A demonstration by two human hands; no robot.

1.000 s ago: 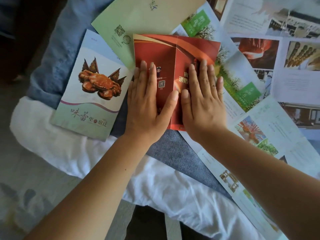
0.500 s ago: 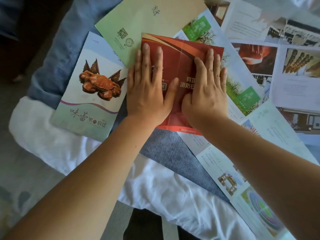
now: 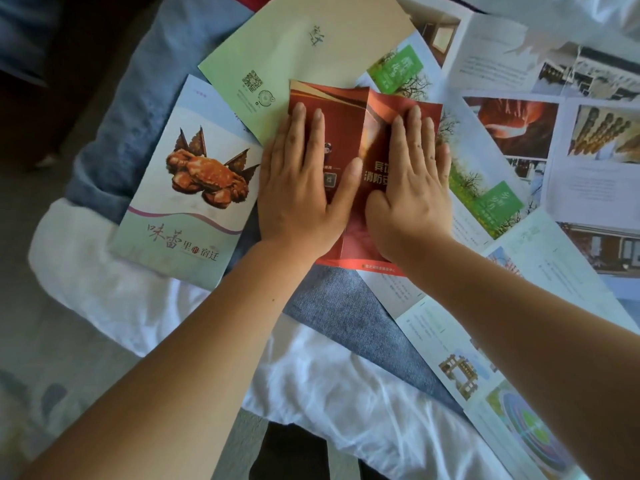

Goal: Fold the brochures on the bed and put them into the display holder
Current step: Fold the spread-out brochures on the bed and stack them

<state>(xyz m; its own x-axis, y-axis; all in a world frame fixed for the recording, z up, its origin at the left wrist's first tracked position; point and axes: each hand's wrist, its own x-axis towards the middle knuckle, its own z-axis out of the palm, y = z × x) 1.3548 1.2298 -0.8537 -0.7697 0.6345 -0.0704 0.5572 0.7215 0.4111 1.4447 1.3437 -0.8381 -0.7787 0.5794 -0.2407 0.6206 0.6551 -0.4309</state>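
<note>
We see one red glossy paper brochure [image 3: 346,133] on the white-sheeted bed [image 3: 329,393], pressed beneath our flat left hand [image 3: 298,188] and right hand [image 3: 412,188], fingers straight. One crab-printed brochure [image 3: 187,188] lies just left of it; one pale green paper brochure [image 3: 304,50] is partly tucked under it.

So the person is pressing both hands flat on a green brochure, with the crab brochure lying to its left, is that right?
Not quite. The head view shows the left hand and right hand pressed flat on a red brochure, not a green one. The crab brochure does lie to its left.
</note>
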